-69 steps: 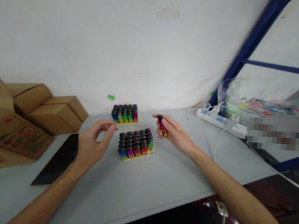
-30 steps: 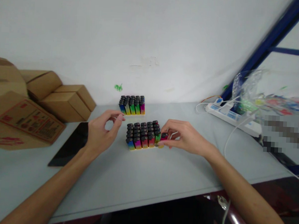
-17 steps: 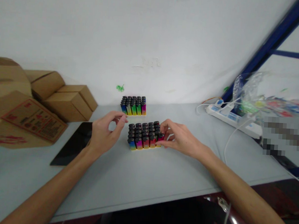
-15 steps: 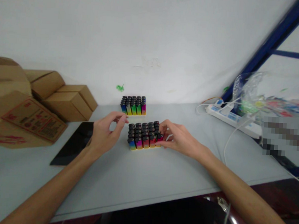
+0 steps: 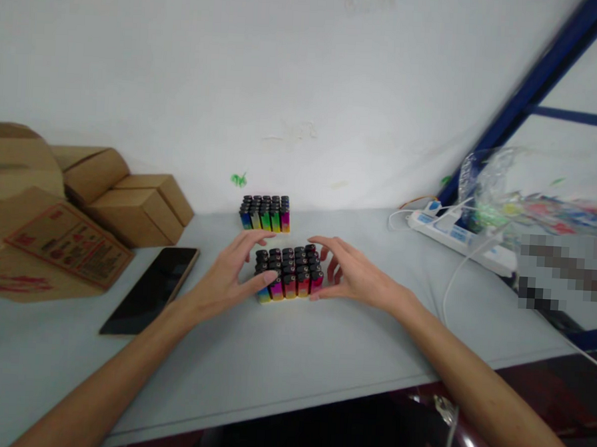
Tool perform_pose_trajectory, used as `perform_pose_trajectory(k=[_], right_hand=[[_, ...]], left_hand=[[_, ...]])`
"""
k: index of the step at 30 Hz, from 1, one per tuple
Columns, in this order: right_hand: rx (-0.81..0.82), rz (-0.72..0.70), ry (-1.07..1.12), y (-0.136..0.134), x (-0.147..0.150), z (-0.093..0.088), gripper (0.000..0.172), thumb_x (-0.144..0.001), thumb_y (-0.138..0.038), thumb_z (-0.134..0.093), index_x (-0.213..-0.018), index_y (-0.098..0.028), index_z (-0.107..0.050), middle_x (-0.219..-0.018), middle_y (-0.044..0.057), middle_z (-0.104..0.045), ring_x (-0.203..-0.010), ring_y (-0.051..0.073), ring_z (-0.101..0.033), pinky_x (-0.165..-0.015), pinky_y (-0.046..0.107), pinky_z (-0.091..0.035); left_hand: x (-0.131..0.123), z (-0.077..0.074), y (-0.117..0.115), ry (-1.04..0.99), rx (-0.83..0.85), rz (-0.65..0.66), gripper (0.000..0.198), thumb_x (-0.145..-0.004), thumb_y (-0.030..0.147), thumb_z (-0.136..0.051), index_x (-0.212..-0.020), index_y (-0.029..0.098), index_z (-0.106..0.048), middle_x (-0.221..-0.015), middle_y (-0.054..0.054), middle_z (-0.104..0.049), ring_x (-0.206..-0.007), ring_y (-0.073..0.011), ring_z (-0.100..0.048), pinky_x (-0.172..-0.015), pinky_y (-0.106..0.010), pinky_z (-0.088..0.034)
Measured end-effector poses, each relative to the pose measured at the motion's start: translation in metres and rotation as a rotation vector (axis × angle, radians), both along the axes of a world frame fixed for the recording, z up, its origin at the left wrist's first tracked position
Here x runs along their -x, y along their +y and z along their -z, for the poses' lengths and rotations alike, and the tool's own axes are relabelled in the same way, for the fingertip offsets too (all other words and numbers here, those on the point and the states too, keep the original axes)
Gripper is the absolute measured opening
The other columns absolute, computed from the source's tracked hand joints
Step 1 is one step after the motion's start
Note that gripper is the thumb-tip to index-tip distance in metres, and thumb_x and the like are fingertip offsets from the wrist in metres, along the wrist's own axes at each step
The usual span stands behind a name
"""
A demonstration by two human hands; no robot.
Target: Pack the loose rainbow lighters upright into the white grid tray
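Observation:
A block of lighters (image 5: 289,276) stands upright in close rows on the table, with black tops and bright multicoloured bodies. My left hand (image 5: 236,267) is at its left side, thumb stretched across the front left lighters and fingers reaching behind. Opposite it, my right hand (image 5: 353,273) curves around the right end, thumb by the front right corner and fingers apart. Both hands are spread, and whether they press on the lighters is hard to tell. Behind, near the wall, a second block of lighters (image 5: 265,215) stands in similar rows.
A black smartphone or tablet (image 5: 149,290) lies left of my left forearm. Cardboard boxes (image 5: 134,208) are stacked at the far left. On the right are a white power strip (image 5: 462,242) with cables and a clear plastic bag (image 5: 486,173) by a blue frame (image 5: 515,108).
My left hand has moved right and opened around the block's left side. My right hand has loosened from the front right lighter, which now stands level with its row.

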State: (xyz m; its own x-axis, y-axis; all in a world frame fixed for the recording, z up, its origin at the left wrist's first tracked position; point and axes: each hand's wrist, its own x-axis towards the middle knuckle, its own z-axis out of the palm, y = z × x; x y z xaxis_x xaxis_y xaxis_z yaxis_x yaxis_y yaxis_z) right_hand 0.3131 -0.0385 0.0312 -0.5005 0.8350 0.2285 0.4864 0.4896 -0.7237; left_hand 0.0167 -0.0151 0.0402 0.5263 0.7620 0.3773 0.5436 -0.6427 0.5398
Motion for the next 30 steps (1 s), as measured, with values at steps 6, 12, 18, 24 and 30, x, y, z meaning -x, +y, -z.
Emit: perform_pose_trajectory(k=[6, 12, 18, 24, 30], right_hand=[[0.071, -0.080, 0.012, 0.007, -0.002, 0.015, 0.110, -0.076, -0.042, -0.091, -0.165, -0.033, -0.026, -0.148, 0.017, -0.048, -0.081, 0.016, -0.067, -0.076, 0.038, -0.064], [0.154, -0.069, 0.042, 0.015, 0.003, 0.022, 0.130, -0.072, -0.041, -0.094, -0.169, -0.030, -0.008, -0.145, 0.021, -0.055, -0.075, 0.015, -0.068, -0.071, 0.035, -0.061], [0.098, -0.076, -0.015, 0.014, 0.006, 0.021, 0.124, -0.076, -0.035, -0.090, -0.169, -0.027, -0.010, -0.120, 0.012, -0.066, -0.078, 0.019, -0.067, -0.073, 0.036, -0.060], [0.088, -0.034, -0.020, 0.018, -0.004, 0.018, 0.121, -0.076, -0.028, -0.088, -0.169, -0.025, -0.011, -0.116, 0.010, -0.066, -0.077, 0.018, -0.067, -0.074, 0.036, -0.060], [0.022, -0.026, -0.049, 0.021, -0.011, 0.018, 0.125, -0.074, -0.038, -0.091, -0.169, -0.020, -0.011, -0.140, 0.021, -0.059, -0.119, 0.033, -0.063, -0.107, 0.053, -0.050]], left_hand=[[0.000, 0.005, 0.000, 0.089, 0.048, 0.063, 0.090, -0.078, 0.053, -0.082, -0.154, 0.026, -0.042, -0.148, -0.014, -0.059, -0.129, -0.0350, -0.062, -0.109, -0.049, -0.053], [0.000, 0.014, 0.004, 0.085, 0.122, 0.067, 0.091, -0.074, 0.043, -0.086, -0.152, 0.025, -0.043, -0.152, -0.014, -0.059, -0.132, -0.0343, -0.064, -0.113, -0.048, -0.053], [0.000, 0.020, 0.005, -0.019, 0.172, 0.062, 0.086, -0.072, 0.041, -0.088, -0.147, 0.028, -0.049, -0.146, -0.010, -0.064, -0.125, -0.0327, -0.069, -0.102, -0.045, -0.062], [-0.010, 0.034, 0.008, -0.169, 0.258, 0.021, 0.090, -0.072, 0.041, -0.090, -0.150, 0.030, -0.046, -0.142, -0.012, -0.066, -0.123, -0.0318, -0.069, -0.103, -0.048, -0.062], [-0.002, 0.024, 0.017, -0.187, 0.211, -0.012, 0.094, -0.079, 0.048, -0.084, -0.158, 0.029, -0.037, -0.149, -0.018, -0.059, -0.134, -0.0338, -0.061, -0.093, -0.046, -0.063]])
